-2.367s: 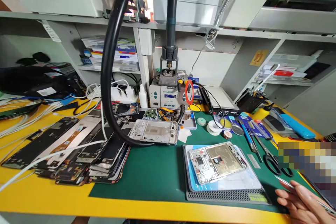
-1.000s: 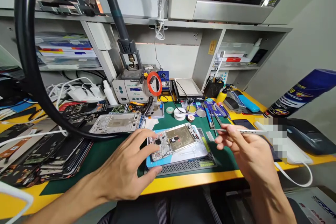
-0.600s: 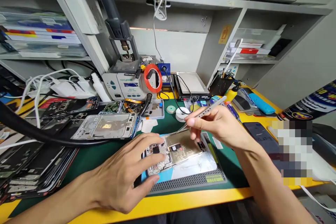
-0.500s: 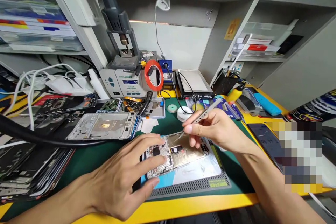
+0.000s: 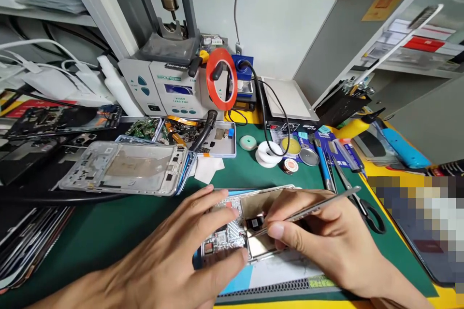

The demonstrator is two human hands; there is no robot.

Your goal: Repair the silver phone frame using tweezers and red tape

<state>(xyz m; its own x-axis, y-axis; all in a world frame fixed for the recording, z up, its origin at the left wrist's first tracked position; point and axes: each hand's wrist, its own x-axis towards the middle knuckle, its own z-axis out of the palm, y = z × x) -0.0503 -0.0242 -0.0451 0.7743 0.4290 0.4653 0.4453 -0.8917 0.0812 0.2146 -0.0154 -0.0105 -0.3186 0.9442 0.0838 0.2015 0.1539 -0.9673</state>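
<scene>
An opened phone (image 5: 260, 247) with bare circuit boards showing lies on a pale printed mat (image 5: 268, 275). My left hand (image 5: 181, 241) is spread over the phone's left part, thumb by its near edge and fingertips on or just above the board. Metal tweezers (image 5: 322, 203) are pinched in my right hand (image 5: 319, 241); their tips point down at the middle of the phone, beside a small black part (image 5: 254, 222) with a white label. My right hand hides much of the phone's right end.
To the left lie a silver phone frame (image 5: 134, 166) and a stack of phone panels (image 5: 32, 246). Behind stand a soldering station (image 5: 174, 89) and a red tape roll (image 5: 208, 77). A white spool (image 5: 268, 154), scissors (image 5: 357, 198) and a dark phone (image 5: 409, 231) sit further right.
The view has come closer and lower. My right hand has brought the tweezers' tips down from the phone's upper part to its middle near the board. My left hand stays spread over the phone.
</scene>
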